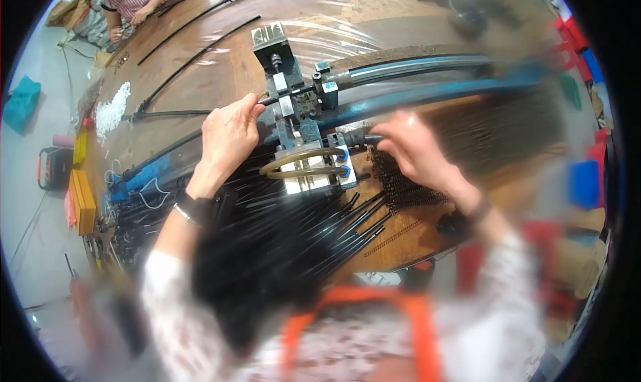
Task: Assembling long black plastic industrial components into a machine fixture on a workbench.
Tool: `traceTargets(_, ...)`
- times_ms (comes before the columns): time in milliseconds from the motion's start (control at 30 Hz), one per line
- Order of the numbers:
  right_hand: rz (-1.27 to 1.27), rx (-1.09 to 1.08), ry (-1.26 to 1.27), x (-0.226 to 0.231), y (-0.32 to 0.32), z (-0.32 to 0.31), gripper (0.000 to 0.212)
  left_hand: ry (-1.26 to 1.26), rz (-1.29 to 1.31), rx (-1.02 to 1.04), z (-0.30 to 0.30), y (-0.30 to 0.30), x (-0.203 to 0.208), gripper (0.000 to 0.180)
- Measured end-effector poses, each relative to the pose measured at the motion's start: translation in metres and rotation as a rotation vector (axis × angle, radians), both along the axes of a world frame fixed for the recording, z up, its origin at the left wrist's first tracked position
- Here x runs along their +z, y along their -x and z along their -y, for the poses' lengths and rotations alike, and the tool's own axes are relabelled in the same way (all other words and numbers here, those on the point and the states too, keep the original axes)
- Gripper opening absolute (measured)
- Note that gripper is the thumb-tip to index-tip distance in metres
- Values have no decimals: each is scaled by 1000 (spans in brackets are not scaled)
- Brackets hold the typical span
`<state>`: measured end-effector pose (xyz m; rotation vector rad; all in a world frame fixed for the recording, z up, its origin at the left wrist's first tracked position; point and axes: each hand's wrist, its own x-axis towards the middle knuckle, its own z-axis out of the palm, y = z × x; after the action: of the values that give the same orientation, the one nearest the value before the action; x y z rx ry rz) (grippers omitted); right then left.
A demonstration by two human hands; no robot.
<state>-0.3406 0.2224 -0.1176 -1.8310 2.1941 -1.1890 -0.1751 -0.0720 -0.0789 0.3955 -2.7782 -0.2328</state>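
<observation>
In front of me a metal clamping fixture (294, 102) with white blocks and two looped air hoses (304, 156) stands across the bench. My left hand (228, 136) is closed at its left side, thumb and forefinger pinching a thin black rod (269, 101) that runs into the fixture. More of what looks like this rod shows left of the hand. My right hand (412, 145) is beside the fixture's right side, slightly blurred, its fingers apart and the tips close to a dark cylindrical end piece (360, 139). I see nothing held in it.
Many black rods (347, 232) lie in a bundle below the fixture. Dark chain-like pieces (400, 182) are heaped to its right. Blue and metal rails (420, 68) extend right. White bits (113, 108) lie at left. Another person (137, 2) works at the far left.
</observation>
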Motion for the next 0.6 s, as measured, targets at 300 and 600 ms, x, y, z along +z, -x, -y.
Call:
traceTargets(300,-418,13,-372,19,-22,-24,28,460,-106,-206,36,-16,-1,12)
traceTargets(600,-104,265,-399,-11,-102,-75,33,491,215,66,-45,-82,33,7)
